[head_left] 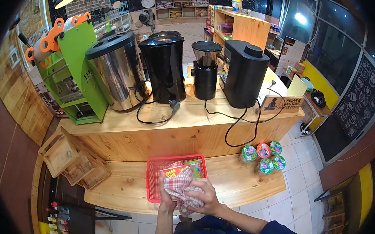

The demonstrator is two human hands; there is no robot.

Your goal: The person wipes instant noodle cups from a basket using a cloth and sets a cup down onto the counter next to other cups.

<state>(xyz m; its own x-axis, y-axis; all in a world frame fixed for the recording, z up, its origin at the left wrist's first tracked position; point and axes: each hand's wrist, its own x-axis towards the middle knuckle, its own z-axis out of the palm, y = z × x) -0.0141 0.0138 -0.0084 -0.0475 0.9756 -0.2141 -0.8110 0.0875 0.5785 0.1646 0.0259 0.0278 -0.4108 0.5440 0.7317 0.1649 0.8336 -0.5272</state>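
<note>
A crumpled red-and-white checkered cloth (178, 184) is bunched between my hands, above the red plastic basket (151, 165). My right hand (206, 196) is closed around the cloth from the right. My left hand (166, 193) closes from the left on a red packet with yellow lettering (170, 172); the cloth covers the packet's lower part and hides some of my fingers. Behind it, a green packet (194, 164) shows inside the basket.
Several lidded cups (265, 166) stand right on the lower wooden shelf (229, 174); a wooden crate rack (72, 160) leans left. On the upper counter (123, 123) are a green machine (75, 68), a steel container (118, 74), black appliances (164, 67), loose cords and a wooden sign (281, 104).
</note>
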